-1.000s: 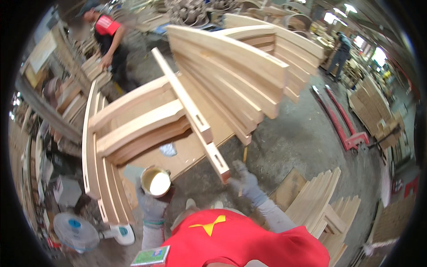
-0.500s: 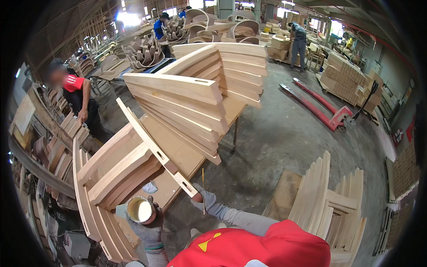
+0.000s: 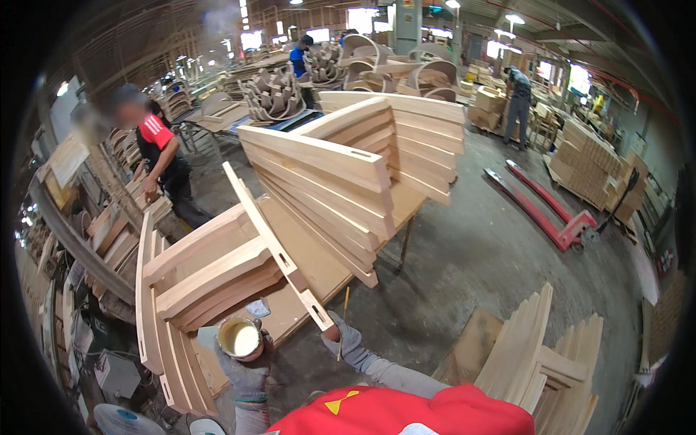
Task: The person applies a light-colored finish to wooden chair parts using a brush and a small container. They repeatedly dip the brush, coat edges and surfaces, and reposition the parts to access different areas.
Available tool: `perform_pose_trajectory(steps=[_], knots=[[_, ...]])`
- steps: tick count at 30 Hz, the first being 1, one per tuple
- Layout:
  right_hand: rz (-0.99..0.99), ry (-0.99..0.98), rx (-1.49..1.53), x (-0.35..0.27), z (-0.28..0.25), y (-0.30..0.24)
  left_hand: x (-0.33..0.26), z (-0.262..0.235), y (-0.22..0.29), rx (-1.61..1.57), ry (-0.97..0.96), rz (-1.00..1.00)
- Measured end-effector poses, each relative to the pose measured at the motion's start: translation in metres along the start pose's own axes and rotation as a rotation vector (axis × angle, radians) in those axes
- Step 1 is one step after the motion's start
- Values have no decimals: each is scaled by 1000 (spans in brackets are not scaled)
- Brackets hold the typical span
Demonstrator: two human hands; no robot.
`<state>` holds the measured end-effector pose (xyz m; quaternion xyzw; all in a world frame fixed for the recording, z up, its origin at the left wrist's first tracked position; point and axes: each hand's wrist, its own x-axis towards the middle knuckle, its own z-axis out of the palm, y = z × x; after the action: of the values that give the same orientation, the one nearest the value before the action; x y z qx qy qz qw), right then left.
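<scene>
Hands (image 3: 348, 341) drawn closer, the left (image 3: 249, 378) holds a cup (image 3: 251, 356) of pale liquid (image 3: 241, 338).

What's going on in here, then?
Someone in a red top is at a table with pale wooden frames on it. Their gloved left hand grips a cup of cream-coloured liquid. The gloved right hand holds a thin stick, close to a frame's slotted end. More frames stand beyond, and a co-worker is at the left.
</scene>
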<state>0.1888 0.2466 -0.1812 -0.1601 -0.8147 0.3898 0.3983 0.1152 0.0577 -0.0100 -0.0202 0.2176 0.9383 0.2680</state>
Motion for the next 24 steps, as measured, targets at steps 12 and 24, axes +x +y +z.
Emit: perform_pose_trajectory(steps=[12, 24], knots=[[68, -59, -1, 0, -1, -3, -18, -25, 25, 50, -9, 27], [289, -36, -54, 0, -5, -28, -64, -58, 75, 22, 83, 112]])
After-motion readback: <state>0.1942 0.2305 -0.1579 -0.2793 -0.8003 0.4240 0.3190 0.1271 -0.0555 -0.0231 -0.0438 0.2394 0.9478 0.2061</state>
